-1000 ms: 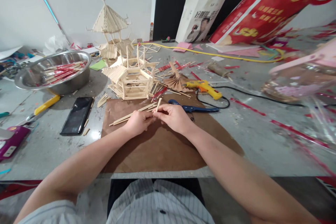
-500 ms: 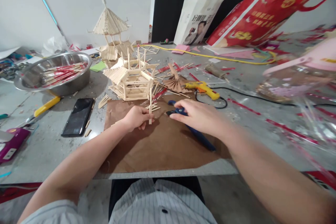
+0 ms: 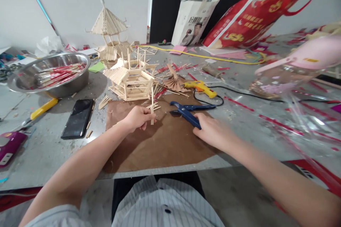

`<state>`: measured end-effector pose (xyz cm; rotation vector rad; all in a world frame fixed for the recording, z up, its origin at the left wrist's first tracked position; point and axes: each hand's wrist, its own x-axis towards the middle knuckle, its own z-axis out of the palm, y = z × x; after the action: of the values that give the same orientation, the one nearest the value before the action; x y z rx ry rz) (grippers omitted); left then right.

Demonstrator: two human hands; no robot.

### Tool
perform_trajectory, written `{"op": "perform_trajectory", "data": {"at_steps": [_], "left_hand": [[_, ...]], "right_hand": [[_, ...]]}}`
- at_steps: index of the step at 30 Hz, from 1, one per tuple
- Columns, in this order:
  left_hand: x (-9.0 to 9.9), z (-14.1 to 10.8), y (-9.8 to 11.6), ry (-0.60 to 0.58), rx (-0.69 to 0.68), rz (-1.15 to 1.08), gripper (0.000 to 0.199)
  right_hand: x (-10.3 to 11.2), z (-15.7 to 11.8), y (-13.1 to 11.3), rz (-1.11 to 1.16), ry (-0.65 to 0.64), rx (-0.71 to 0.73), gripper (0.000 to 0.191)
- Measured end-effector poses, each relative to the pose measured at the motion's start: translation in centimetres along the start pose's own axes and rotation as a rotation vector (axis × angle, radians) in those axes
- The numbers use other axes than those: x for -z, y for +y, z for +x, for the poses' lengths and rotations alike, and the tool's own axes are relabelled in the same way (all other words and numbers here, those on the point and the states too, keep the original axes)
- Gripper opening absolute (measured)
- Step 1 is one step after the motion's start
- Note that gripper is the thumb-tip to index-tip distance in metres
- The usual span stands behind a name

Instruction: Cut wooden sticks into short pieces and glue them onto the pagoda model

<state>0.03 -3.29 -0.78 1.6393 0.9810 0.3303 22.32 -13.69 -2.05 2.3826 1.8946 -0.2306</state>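
Within left hand (image 3: 137,117): sticks (image 3: 152,110) (pale, pinched).

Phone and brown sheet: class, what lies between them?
Short pale stick pieces lie between the phone and the brown sheet, in the head view.

Flat brown sheet (image 3: 160,145) up front, blue two-handled cutter (image 3: 188,114) at its right side, pale hexagonal wooden-stick model (image 3: 128,75) behind, black rectangular phone (image 3: 77,118) left!
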Motion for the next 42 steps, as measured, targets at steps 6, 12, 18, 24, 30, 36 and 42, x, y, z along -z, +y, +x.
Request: {"op": "perform_trajectory", "data": {"at_steps": [6,12,18,24,30,36,42], "left_hand": [[0.1,-0.3,0.2,-0.026,-0.131,0.022,0.026],[-0.4,-1.3,0.8,-0.17,-0.276,-0.08,0.028],[-0.6,-2.0,1.3,-0.257,-0.241,-0.091,0.033],[-0.9,-1.4,0.5,-0.241,-0.199,-0.27,0.036],[-1.1,-1.0,0.0,-0.249,-0.15,-0.422,0.033],[-1.8,-1.7,0.8,-0.279,-0.109,-0.43,0.036],[-2.1,-2.3,1.4,-0.296,-0.105,-0.341,0.032]], "right_hand": [[2.5,-0.6,1.0,0.053,0.167,-0.101,0.029],[4.4,-2.1,0.4,0.673,0.13,0.005,0.017],[2.2,-1.1,-1.6,1.423,-0.095,0.24,0.012],[0.9,0.5,-3.7,1.718,-0.093,0.286,0.008],[0.5,1.7,-4.8,1.805,-0.227,0.225,0.033],[1.1,0.5,-6.2,1.773,-0.42,0.279,0.04],[1.7,0.4,-6.2,1.727,-0.36,0.236,0.038]]}}
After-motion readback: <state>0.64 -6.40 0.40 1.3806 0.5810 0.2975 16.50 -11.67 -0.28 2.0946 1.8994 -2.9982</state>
